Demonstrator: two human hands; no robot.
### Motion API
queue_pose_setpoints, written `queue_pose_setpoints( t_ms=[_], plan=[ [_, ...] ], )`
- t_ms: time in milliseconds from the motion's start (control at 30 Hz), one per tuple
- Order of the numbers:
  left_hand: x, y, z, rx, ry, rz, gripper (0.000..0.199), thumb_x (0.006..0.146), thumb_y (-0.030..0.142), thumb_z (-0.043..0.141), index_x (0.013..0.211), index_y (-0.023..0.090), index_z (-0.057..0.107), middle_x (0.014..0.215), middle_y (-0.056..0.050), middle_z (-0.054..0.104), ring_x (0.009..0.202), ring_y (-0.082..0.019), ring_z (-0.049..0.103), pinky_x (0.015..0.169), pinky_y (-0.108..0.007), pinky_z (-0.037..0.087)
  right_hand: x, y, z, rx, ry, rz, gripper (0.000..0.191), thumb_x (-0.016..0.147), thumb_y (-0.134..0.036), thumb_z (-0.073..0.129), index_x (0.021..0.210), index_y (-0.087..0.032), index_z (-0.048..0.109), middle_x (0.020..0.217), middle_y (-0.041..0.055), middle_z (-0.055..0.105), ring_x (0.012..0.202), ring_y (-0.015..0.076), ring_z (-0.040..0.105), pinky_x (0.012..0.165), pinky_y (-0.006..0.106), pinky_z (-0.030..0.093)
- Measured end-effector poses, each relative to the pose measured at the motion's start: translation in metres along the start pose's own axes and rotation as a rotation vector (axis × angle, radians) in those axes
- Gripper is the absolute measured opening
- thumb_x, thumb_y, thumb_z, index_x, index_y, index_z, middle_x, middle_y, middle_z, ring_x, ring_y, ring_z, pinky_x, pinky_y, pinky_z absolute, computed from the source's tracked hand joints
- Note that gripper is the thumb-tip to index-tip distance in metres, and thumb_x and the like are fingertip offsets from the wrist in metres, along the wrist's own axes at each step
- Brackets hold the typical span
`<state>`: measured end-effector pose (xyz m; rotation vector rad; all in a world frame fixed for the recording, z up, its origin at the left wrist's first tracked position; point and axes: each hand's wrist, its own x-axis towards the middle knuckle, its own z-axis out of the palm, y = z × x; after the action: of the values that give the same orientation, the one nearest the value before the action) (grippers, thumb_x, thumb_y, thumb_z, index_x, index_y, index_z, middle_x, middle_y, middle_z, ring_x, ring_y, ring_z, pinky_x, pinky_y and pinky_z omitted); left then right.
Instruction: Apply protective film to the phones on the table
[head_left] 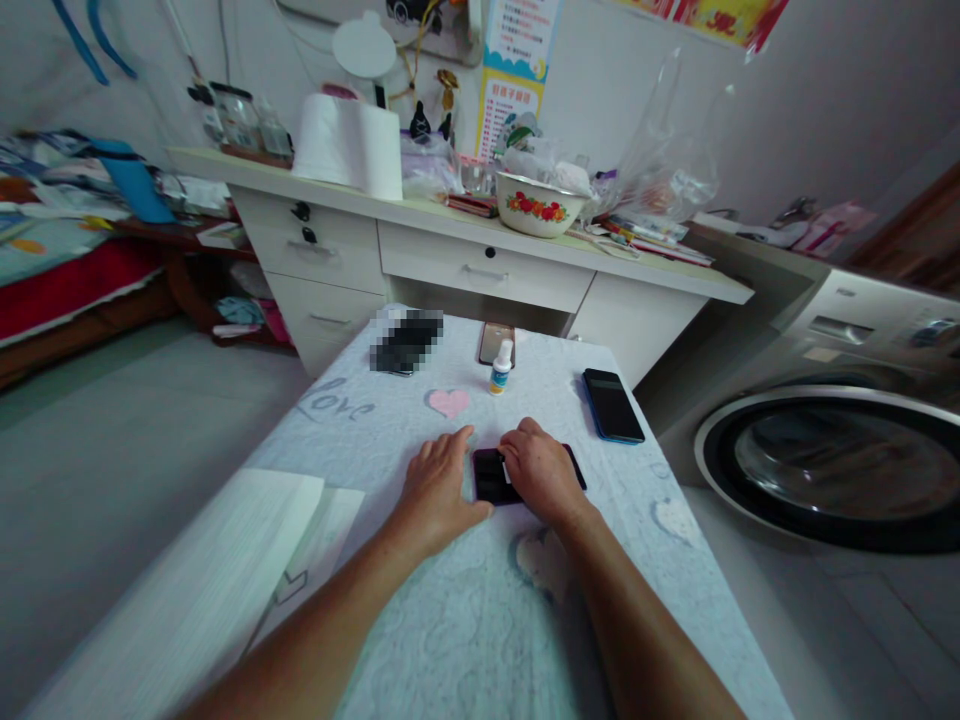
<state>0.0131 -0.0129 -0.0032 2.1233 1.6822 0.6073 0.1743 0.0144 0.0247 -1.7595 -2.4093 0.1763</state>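
Note:
A dark phone (491, 478) lies flat and sideways on the cloth-covered table (465, 620). My left hand (442, 495) is at the phone's left end, its fingers and thumb spread apart. Over the phone's middle and right part rests my right hand (540, 468), its fingers curled down; a small pale thing (510, 478) shows beneath them, too hidden to make out. Beyond the hands stands a small white spray bottle (501, 368) with a blue and yellow label, just in front of a phone-shaped brown item (491, 340).
Another dark phone (613, 406) with a blue edge lies at the right. A blurred-out dark item (407, 342) lies at the far left. White sheets (225, 560) cover the left edge. Behind is a desk (480, 268) with drawers; a washing machine (862, 360) stands at right.

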Motion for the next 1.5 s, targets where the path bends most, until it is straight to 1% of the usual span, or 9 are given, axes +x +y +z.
queue_pose_setpoints(
  t_ms=[233, 433, 600, 767, 867, 1000, 1133, 1333, 1500],
  plan=[
    [0.001, -0.002, 0.003, -0.027, 0.019, 0.005, 0.085, 0.059, 0.035, 0.071, 0.133, 0.020, 0.032, 0.125, -0.011, 0.051, 0.112, -0.031, 0.047, 0.094, -0.042, 0.037, 0.000, -0.012, -0.001, 0.032, -0.034, -0.052, 0.028, 0.095, -0.025, 0.039, 0.090, -0.019, 0.065, 0.095, 0.0048, 0.054, 0.079, 0.0120, 0.056, 0.069, 0.023, 0.038],
    [0.001, -0.001, 0.003, -0.021, 0.015, -0.009, 0.085, 0.059, 0.036, 0.072, 0.133, 0.021, 0.033, 0.125, -0.010, 0.051, 0.114, -0.031, 0.047, 0.094, -0.043, 0.037, -0.001, -0.015, 0.000, 0.088, -0.038, -0.114, 0.026, 0.095, -0.026, 0.040, 0.091, -0.019, 0.065, 0.093, 0.0041, 0.053, 0.079, 0.0117, 0.055, 0.071, 0.022, 0.038],
    [0.001, -0.001, 0.003, -0.007, 0.018, -0.001, 0.084, 0.059, 0.037, 0.071, 0.133, 0.020, 0.033, 0.125, -0.011, 0.051, 0.113, -0.031, 0.047, 0.094, -0.042, 0.037, -0.002, -0.015, 0.001, 0.175, -0.065, -0.174, 0.023, 0.093, -0.021, 0.042, 0.095, -0.019, 0.065, 0.091, 0.0030, 0.054, 0.078, 0.0111, 0.054, 0.072, 0.022, 0.038],
    [0.001, 0.000, 0.002, -0.010, 0.016, 0.005, 0.085, 0.059, 0.036, 0.071, 0.132, 0.015, 0.034, 0.122, -0.012, 0.053, 0.111, -0.031, 0.047, 0.093, -0.042, 0.038, -0.002, -0.012, -0.001, 0.245, -0.110, -0.255, 0.019, 0.087, -0.014, 0.047, 0.090, -0.019, 0.066, 0.089, 0.0014, 0.055, 0.080, 0.0109, 0.054, 0.073, 0.021, 0.038],
    [0.000, 0.001, 0.001, -0.014, 0.014, 0.005, 0.083, 0.060, 0.035, 0.071, 0.132, 0.014, 0.035, 0.121, -0.012, 0.053, 0.111, -0.031, 0.047, 0.093, -0.042, 0.038, -0.002, -0.011, -0.002, 0.258, -0.131, -0.288, 0.018, 0.084, -0.012, 0.049, 0.089, -0.019, 0.066, 0.089, 0.0009, 0.055, 0.081, 0.0109, 0.054, 0.073, 0.021, 0.038],
    [0.000, 0.001, 0.000, -0.016, 0.013, 0.002, 0.082, 0.060, 0.034, 0.070, 0.132, 0.016, 0.035, 0.122, -0.012, 0.052, 0.112, -0.030, 0.047, 0.094, -0.041, 0.037, -0.003, -0.012, -0.002, 0.254, -0.126, -0.262, 0.018, 0.086, -0.013, 0.049, 0.090, -0.019, 0.066, 0.089, 0.0010, 0.055, 0.080, 0.0107, 0.054, 0.073, 0.021, 0.037],
    [0.001, 0.001, 0.000, -0.003, 0.008, 0.002, 0.084, 0.060, 0.036, 0.071, 0.132, 0.015, 0.034, 0.125, -0.013, 0.051, 0.113, -0.031, 0.045, 0.095, -0.041, 0.036, -0.003, -0.015, 0.000, 0.233, -0.091, -0.205, 0.018, 0.089, -0.018, 0.047, 0.092, -0.019, 0.065, 0.088, 0.0016, 0.054, 0.077, 0.0106, 0.054, 0.071, 0.022, 0.037],
    [0.001, -0.001, 0.001, -0.001, -0.003, -0.003, 0.084, 0.059, 0.037, 0.071, 0.133, 0.020, 0.033, 0.127, -0.010, 0.050, 0.115, -0.030, 0.045, 0.096, -0.040, 0.036, -0.001, -0.016, 0.005, 0.194, -0.026, -0.157, 0.020, 0.092, -0.022, 0.045, 0.095, -0.019, 0.064, 0.088, 0.0025, 0.053, 0.074, 0.0116, 0.053, 0.069, 0.023, 0.037],
    [0.001, 0.001, -0.001, 0.005, -0.008, -0.003, 0.084, 0.060, 0.037, 0.070, 0.133, 0.019, 0.033, 0.126, -0.010, 0.050, 0.114, -0.031, 0.045, 0.095, -0.041, 0.036, -0.001, -0.017, 0.005, 0.195, -0.014, -0.140, 0.019, 0.092, -0.023, 0.045, 0.094, -0.019, 0.064, 0.089, 0.0034, 0.054, 0.073, 0.0122, 0.053, 0.067, 0.023, 0.037]
  ],
)
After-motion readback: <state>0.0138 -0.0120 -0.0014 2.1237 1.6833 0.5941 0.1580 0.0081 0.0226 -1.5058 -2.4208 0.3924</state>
